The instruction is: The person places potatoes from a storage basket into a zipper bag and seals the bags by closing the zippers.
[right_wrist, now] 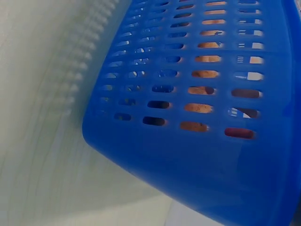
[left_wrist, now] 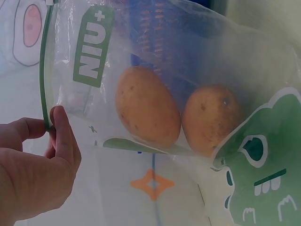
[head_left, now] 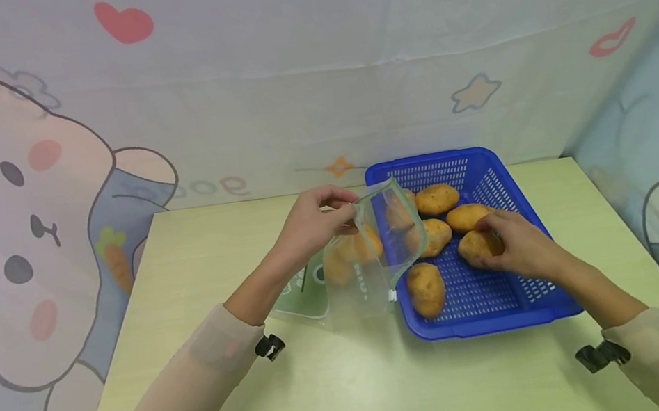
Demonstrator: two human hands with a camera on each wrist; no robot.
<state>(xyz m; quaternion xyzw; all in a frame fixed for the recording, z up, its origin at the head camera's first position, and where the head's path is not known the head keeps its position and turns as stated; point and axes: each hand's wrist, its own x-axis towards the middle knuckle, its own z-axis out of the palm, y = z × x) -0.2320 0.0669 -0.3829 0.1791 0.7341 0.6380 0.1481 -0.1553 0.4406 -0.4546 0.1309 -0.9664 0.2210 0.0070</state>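
Observation:
My left hand [head_left: 319,221] pinches the green-edged rim of a clear zip bag [left_wrist: 94,117], thumb on one side and fingers on the other. The bag's mouth gapes toward the basket. Two potatoes lie inside the bag, a longer potato [left_wrist: 148,108] and a rounder potato [left_wrist: 211,117] beside it. Over the blue basket [head_left: 467,329], my right hand [head_left: 518,245] holds a potato [head_left: 478,249] between thumb and fingers. Several other potatoes lie around it, among them an upright potato [head_left: 426,290] near the front left. In the right wrist view the basket wall hides my right hand.
A green printed design [left_wrist: 263,160] covers the bag's lower part, which rests on the pale wooden table [head_left: 332,402]. A white zip slider [head_left: 392,295] sits at the bag's edge by the basket rim. Behind the table hangs a cartoon-print cloth [head_left: 303,111].

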